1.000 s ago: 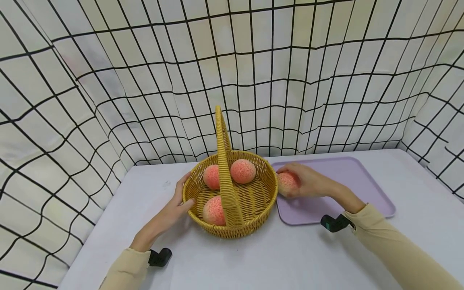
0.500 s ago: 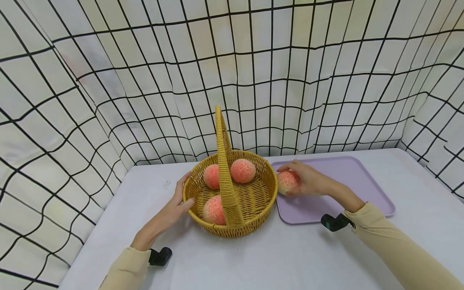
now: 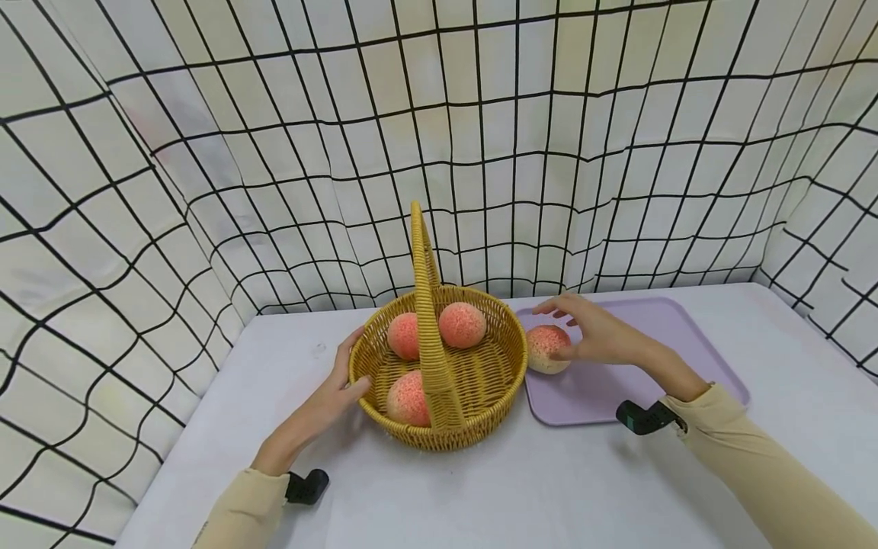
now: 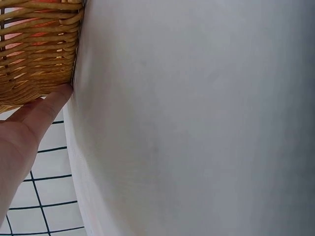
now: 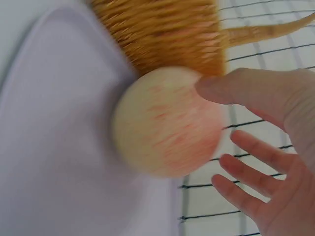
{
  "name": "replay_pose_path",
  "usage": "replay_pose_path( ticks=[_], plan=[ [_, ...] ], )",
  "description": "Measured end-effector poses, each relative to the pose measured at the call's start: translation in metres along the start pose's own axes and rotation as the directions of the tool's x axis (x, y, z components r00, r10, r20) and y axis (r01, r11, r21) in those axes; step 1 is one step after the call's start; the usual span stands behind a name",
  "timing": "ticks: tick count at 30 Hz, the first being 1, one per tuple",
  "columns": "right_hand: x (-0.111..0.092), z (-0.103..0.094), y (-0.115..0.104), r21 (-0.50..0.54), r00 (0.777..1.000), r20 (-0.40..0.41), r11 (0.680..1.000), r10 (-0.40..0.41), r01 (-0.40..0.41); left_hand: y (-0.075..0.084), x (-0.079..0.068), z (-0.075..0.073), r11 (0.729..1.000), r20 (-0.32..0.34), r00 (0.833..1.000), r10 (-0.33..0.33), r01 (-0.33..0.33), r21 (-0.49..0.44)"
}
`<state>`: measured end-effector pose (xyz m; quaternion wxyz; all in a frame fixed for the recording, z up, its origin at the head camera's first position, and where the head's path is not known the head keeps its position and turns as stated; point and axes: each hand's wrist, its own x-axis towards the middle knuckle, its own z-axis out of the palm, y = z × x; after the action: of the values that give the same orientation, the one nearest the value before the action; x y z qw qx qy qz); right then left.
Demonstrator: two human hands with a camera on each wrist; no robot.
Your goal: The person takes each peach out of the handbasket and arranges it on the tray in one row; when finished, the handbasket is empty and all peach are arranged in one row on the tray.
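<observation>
A round pink-and-cream peach (image 3: pixel 549 348) sits at the left edge of the lilac tray (image 3: pixel 638 393), close against the wicker basket (image 3: pixel 490 415). My right hand (image 3: pixel 604 333) is spread beside it, fingers lifted off its far side. In the right wrist view the thumb overlaps the peach (image 5: pixel 167 125) while the other fingers (image 5: pixel 241 196) stand apart from it. My left hand (image 3: pixel 336 393) holds the basket's left rim, thumb over the edge and fingers along the outer wall. Inside the basket lie three similar peaches, one (image 3: pixel 463 325) right of the handle.
The basket's tall arched handle (image 3: pixel 430 335) rises across its middle. A white cloth covers the table (image 3: pixel 439 503). Behind and at the sides hangs a white curtain (image 3: pixel 480 130) with a black grid. Black wrist devices (image 3: pixel 645 418) sit below both hands.
My right hand has let go of the peach, its fingers opening and drawing back up and to the right. The peach stays beside the basket. My left hand keeps its place on the rim.
</observation>
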<state>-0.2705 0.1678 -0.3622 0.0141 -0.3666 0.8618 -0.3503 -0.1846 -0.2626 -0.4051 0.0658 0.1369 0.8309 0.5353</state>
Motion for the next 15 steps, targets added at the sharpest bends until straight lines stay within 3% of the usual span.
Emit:
replay_pose_path(
  ticks=[4,7,11,15],
  plan=[
    [0.005,-0.001,-0.022,0.019,0.995,-0.096,0.999,-0.039,0.041,0.0,-0.002,0.0,1.0,-0.005,1.0,-0.004,0.004,-0.003],
    [0.013,0.012,-0.046,0.084,0.987,-0.133,0.991,-0.088,0.1,-0.001,-0.003,0.001,1.0,-0.005,1.0,-0.009,0.009,-0.008],
    [0.025,0.038,-0.078,0.128,0.98,-0.086,0.974,-0.18,0.189,-0.001,-0.005,0.001,1.0,-0.006,1.0,-0.009,0.009,-0.006],
    [0.039,0.064,-0.094,0.142,0.973,0.011,0.964,-0.23,0.226,0.001,-0.003,0.001,1.0,-0.008,1.0,0.001,-0.001,-0.001]
  ],
)
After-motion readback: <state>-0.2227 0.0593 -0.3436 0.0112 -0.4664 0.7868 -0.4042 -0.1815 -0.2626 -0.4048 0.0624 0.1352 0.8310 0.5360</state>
